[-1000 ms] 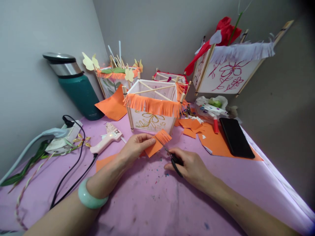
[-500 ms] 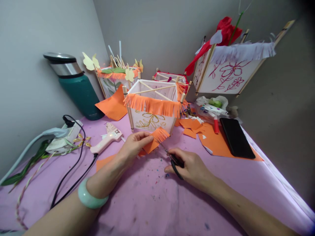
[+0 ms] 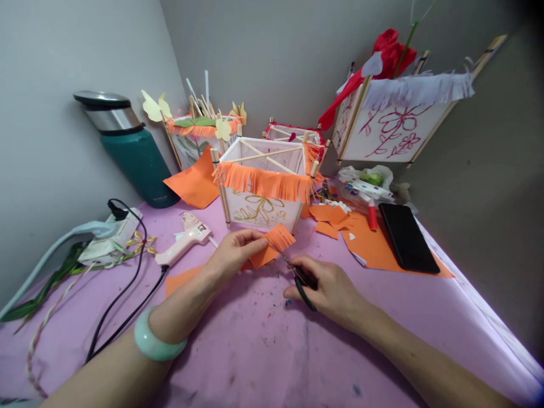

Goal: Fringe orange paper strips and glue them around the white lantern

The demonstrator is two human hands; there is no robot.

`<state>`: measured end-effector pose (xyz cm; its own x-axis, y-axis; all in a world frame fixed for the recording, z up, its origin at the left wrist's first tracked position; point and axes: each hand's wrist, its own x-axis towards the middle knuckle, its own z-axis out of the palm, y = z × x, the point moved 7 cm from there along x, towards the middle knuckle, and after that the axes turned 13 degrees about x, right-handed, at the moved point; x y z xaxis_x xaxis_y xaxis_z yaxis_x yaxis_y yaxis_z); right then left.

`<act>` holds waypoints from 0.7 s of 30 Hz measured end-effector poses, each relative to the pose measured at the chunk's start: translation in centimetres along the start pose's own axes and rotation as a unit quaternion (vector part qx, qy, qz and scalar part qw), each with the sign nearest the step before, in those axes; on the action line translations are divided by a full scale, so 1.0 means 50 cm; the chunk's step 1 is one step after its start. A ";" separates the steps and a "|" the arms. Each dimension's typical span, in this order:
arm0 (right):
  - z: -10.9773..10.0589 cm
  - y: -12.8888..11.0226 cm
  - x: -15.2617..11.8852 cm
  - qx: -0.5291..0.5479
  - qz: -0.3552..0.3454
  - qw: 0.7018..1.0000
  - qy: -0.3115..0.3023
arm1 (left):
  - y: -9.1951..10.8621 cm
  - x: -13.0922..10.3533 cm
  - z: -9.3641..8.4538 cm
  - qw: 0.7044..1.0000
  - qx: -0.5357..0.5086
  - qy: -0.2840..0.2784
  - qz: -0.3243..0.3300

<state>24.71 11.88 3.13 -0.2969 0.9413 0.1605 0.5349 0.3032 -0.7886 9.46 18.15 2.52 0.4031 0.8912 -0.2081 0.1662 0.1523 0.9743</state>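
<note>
Between the thumb and fingers of my left hand (image 3: 241,249) is pinched a piece of orange paper (image 3: 264,258), its right part slit into narrow fringe strips. My right hand (image 3: 325,286) is closed round the black handles of the scissors (image 3: 304,288). Their blades point up and left and lie at the paper's cut edge; the tips are partly hidden by the strips. Just behind the paper stands a white box-shaped lantern (image 3: 266,208) with wooden stick corners, a drawn flower and an orange fringe (image 3: 263,180) along its top.
A pink glue gun (image 3: 182,245) with a black cord lies at left, near a power strip (image 3: 111,241) and a teal bottle (image 3: 138,164). On the right, a black phone (image 3: 408,238) rests on an orange sheet (image 3: 374,255). A larger fringed lantern (image 3: 391,127) hangs above.
The orange paper in my left hand has shifted slightly down and right, with its fringe strips a little more spread. The scissors stay almost where they were.
</note>
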 end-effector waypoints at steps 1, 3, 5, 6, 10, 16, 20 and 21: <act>0.000 0.000 0.000 0.002 0.000 1.000 0.000 | -0.001 -0.001 0.004 1.000 0.007 -0.007 -0.004; 0.000 -0.001 0.000 0.007 0.000 1.000 -0.003 | -0.001 -0.002 0.012 1.000 0.010 -0.024 -0.008; 0.002 -0.001 0.000 0.012 0.002 1.000 -0.005 | -0.001 -0.003 0.021 0.999 0.000 -0.045 -0.007; 0.002 -0.001 0.000 0.014 0.003 1.000 -0.004 | -0.002 -0.003 0.024 0.998 -0.004 -0.055 -0.008; 0.004 0.001 0.001 0.013 0.009 1.000 0.003 | -0.007 -0.002 0.028 0.998 -0.009 -0.069 -0.007; 0.008 0.000 0.003 0.017 0.009 1.000 0.004 | -0.010 -0.003 0.032 0.996 -0.029 -0.082 -0.022; 0.009 0.001 0.003 0.024 0.009 1.000 0.005 | -0.007 -0.006 0.033 0.996 -0.031 -0.084 -0.014; 0.009 0.001 0.003 0.025 0.008 1.000 0.004 | -0.006 -0.006 0.033 0.996 -0.030 -0.083 -0.011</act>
<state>24.34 11.99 2.85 -0.2813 0.9475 0.1523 0.4993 0.2800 -0.8199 10.76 17.15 2.17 0.5436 0.8055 -0.2358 0.1244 0.2006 0.9718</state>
